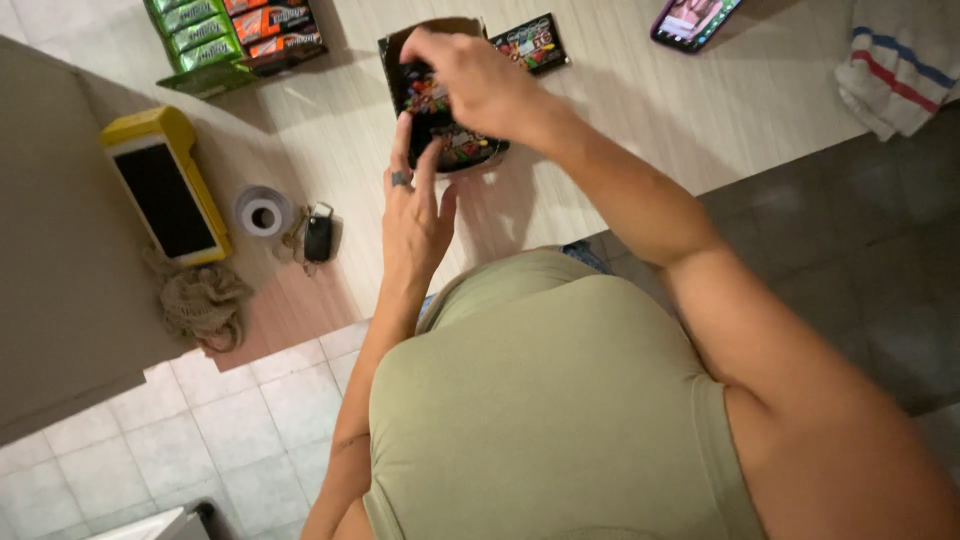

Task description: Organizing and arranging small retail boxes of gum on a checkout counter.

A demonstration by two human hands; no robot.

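Observation:
A dark candy display box (425, 100) with colourful packets inside stands on the pale wooden counter (640, 90). My left hand (415, 205), a ring on one finger, grips the box's near end from below. My right hand (480, 80) reaches over the top of the box, fingers curled into or onto its contents; whether they pinch a packet is hidden. A single dark candy packet (530, 45) lies flat just right of the box.
Green and orange candy boxes (235, 35) sit at the counter's far left. A yellow card terminal (165, 185), a tape roll (262, 212), a car key (318, 235) and a mesh bag (205, 300) lie left. A phone (692, 20) and striped towel (900, 60) lie right.

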